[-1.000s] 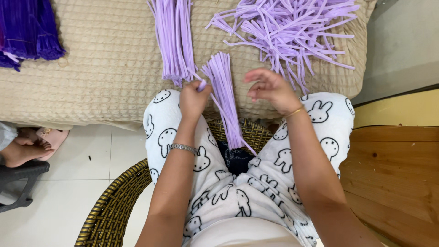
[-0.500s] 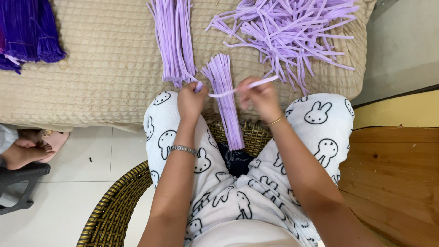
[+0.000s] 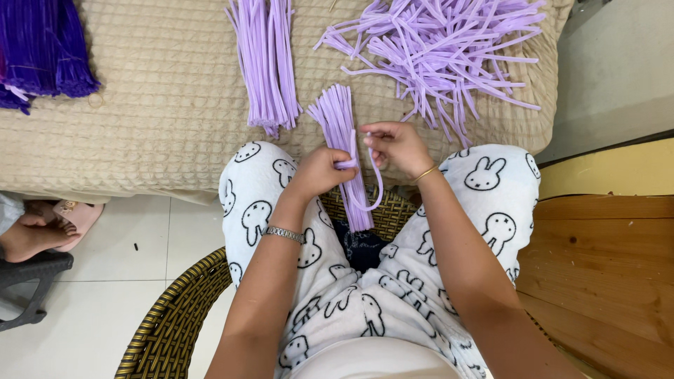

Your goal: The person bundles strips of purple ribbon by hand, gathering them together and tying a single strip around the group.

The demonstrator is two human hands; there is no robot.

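Head view looks straight down. The left hand (image 3: 319, 172) is closed around a small bundle of lilac pipe cleaners (image 3: 342, 133), gripping near its middle. The bundle's long axis runs straight away from the body, far tips on the beige quilted cushion (image 3: 161, 105), near ends hanging between the knees over the wicker chair (image 3: 168, 323). The right hand (image 3: 394, 144) sits just beside it, fingertips pinched on a single lilac stem (image 3: 375, 189) that loops down and back to the left fist. So both hands meet at the bundle. The loose heap of stems (image 3: 442, 49) lies beyond the right hand, the neat bunch (image 3: 265, 63) beyond the left.
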